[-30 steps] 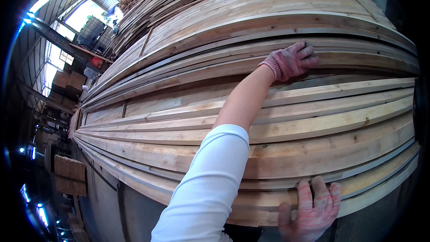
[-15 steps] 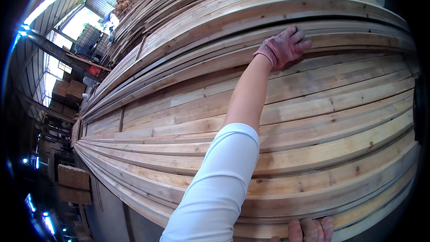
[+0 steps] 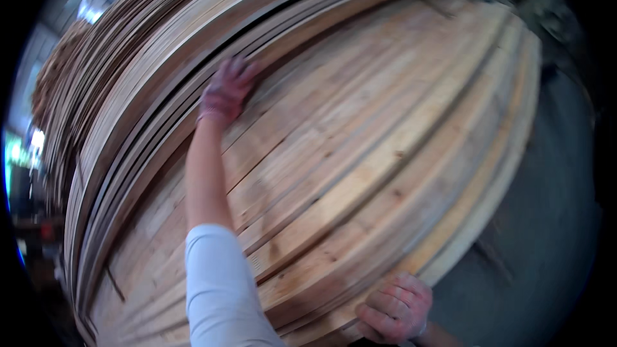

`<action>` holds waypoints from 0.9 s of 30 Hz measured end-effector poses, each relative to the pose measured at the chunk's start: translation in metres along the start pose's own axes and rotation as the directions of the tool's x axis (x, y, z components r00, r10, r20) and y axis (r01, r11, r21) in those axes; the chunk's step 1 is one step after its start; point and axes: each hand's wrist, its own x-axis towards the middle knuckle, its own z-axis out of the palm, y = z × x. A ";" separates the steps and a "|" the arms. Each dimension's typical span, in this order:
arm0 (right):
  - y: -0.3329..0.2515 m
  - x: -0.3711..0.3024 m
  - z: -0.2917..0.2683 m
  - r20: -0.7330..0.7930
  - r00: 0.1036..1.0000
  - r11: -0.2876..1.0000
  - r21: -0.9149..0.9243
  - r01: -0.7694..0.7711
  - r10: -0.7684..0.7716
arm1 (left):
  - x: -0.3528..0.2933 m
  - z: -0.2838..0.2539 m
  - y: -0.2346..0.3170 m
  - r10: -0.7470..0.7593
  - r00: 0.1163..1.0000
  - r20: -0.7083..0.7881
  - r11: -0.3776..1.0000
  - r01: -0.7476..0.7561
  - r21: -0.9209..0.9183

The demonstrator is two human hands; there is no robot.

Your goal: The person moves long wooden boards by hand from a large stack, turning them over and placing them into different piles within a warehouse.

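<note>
My left hand [image 3: 226, 92], in a pinkish work glove below a white sleeve, reaches up to the far side of the lumber. It rests against the edge of a long board [image 3: 315, 31] in a raised row, its fingers somewhat apart and blurred. My right hand [image 3: 395, 308], also gloved, is curled closed over the near edge of the pile, around a yellowish wooden board [image 3: 443, 234]. Its fingertips and the grip's underside are hidden. Between the hands lies a wide layer of pale planks [image 3: 334, 148], side by side, with knots and dark gaps.
Behind the raised row, thin rough strips [image 3: 122, 58] are stacked lengthwise. A grey floor [image 3: 514, 218] runs along the right of the pile, with a dark thin piece [image 3: 493, 260] lying on it. A short stick [image 3: 116, 284] lies across the planks at lower left.
The view has swung to the right and blurred, so the far end of the pile and the floor show. More of my right hand is visible; both hands remain at the boards.
</note>
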 end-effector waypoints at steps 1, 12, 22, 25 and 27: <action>-0.004 -0.004 0.000 -0.029 1.000 1.000 -0.027 -0.002 0.001 | -0.002 0.002 -0.001 -0.034 0.999 -0.038 0.993 0.030 -0.116; 0.004 -0.059 -0.067 -0.444 0.771 0.848 -0.046 -0.528 0.456 | 0.017 -0.099 0.055 -0.196 0.885 0.422 0.574 0.453 -0.683; 0.078 -0.097 -0.034 0.572 0.333 -0.071 0.571 -0.818 0.750 | -0.170 -0.429 0.224 0.383 0.689 0.615 -0.829 0.550 -0.101; 0.085 -0.116 0.006 0.598 0.327 -0.280 0.701 -0.656 0.732 | -0.166 -0.415 0.327 0.151 0.470 0.870 -0.932 0.361 -0.034; 0.087 -0.115 -0.006 0.578 0.545 0.070 0.644 -0.762 0.608 | -0.178 -0.349 0.384 0.104 0.500 0.860 -0.989 -0.043 0.144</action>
